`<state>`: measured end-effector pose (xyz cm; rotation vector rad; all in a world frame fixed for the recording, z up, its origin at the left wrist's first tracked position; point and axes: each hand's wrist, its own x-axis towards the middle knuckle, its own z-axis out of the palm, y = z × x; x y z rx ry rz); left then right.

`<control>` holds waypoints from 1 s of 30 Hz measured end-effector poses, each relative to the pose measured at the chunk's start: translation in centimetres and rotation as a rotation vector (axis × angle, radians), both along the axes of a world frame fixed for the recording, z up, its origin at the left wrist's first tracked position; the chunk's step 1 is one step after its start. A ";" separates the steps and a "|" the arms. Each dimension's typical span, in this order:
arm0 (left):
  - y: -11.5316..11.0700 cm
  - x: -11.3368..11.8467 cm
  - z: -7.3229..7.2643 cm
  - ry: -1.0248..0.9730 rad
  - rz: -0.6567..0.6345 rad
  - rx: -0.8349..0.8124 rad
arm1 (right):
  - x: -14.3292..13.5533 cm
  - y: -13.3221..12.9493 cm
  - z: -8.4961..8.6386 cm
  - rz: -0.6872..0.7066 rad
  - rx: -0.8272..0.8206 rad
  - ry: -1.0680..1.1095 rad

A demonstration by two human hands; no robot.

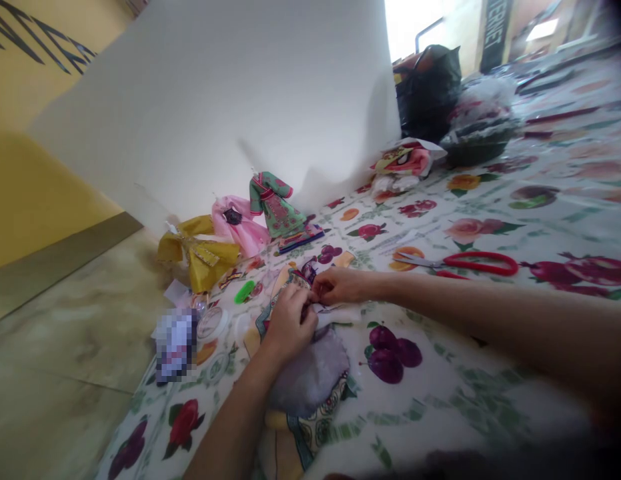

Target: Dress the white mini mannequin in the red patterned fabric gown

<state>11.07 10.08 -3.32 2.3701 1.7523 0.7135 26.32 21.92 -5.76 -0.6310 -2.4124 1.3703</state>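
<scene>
Both hands meet over a small patterned garment piece of cloth [333,403] with beige, blue and dark printed bands, lying on the table. A pale grey-lilac cloth [310,377] with a wavy edge lies over its middle, just below my hands. My left hand [293,317] has its fingers curled down on the cloth. Fingertips of my right hand [335,285] are pinched together right against the left fingers. Whatever sits between them is too small and covered to make out. A white strip of fabric [343,315] extends under my right wrist.
Red-handled scissors [480,263] lie beyond my right forearm. Small yellow [205,257], pink [237,223] and green [277,203] dresses stand near the white wall. A green oval item [245,292] and clear round lid [213,323] are at left. A black bag [430,90] stands at the back.
</scene>
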 end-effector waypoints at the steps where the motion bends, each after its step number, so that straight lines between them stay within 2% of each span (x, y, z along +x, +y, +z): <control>1: 0.0 -0.1 -0.1 0.006 0.002 0.001 | 0.0 0.0 0.0 0.000 0.002 0.000; 24: 0.0 0.2 0.2 0.030 0.006 -0.014 | 0.1 -0.5 1.1 0.015 0.159 -0.087; 30: 0.0 0.1 0.1 0.022 0.004 -0.005 | 0.0 -0.4 0.8 0.022 0.163 -0.087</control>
